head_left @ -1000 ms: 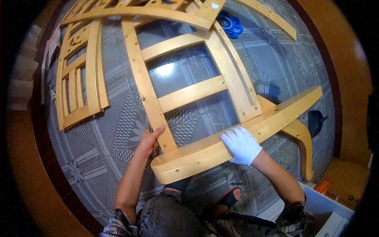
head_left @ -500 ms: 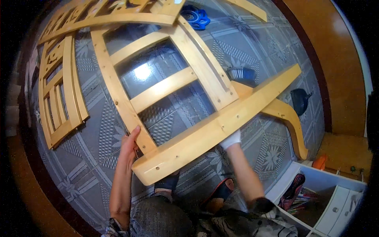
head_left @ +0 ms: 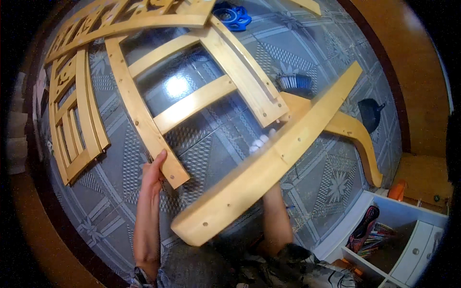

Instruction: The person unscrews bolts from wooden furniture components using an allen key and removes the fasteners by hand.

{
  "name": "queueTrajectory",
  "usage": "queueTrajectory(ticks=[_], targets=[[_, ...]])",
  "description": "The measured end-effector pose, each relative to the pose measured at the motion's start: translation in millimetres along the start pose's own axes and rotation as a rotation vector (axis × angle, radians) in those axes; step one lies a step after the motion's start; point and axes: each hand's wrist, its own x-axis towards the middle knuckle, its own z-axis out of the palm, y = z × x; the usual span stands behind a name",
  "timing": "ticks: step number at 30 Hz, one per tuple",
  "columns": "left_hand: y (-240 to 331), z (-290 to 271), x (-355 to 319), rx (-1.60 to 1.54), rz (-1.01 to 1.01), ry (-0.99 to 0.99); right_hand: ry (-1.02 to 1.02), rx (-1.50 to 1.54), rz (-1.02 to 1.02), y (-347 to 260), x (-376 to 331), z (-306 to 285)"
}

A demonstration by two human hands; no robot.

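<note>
A pale wooden frame (head_left: 194, 103) with two long rails and crosspieces lies before me. My left hand (head_left: 154, 168) is closed round the near end of its left rail, thumb on top. A thick wooden beam (head_left: 269, 158) slants across the front, with screw holes along it and a curved wooden leg (head_left: 357, 136) joined to it on the right. My right hand (head_left: 259, 143), in a white glove, grips this beam from below; its fingertips show past the far edge, the palm is hidden. A gap separates the beam from the left rail's end; near the right rail the two are close.
Slatted wooden panels (head_left: 79, 110) lie at the left and far left. A blue plastic item (head_left: 233, 18), a brush (head_left: 295, 82) and a dark dustpan (head_left: 370, 115) are on the patterned floor. A white drawer unit (head_left: 408, 249) with pens stands at the lower right.
The beam has come away from the frame's left rail, moving toward me and to the right. My right hand's gloved fingers now show over its far side. My left hand keeps its hold.
</note>
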Motion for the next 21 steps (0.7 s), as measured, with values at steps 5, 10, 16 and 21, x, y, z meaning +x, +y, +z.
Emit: queueTrajectory(ticks=[5,10,16,21], targets=[[3,6,3,-0.01,-0.013,-0.012,0.429,-0.454,-0.344,-4,-15,19],[2,6,13,-0.002,0.02,-0.042,0.198,-0.2,-0.256,2,-5,27],[5,2,32,0.001,0.094,-0.03,0.168,-0.142,-0.196,-17,-15,12],[40,-9,63,0.052,0.073,-0.071,0.124,-0.095,-0.15,-27,-17,6]])
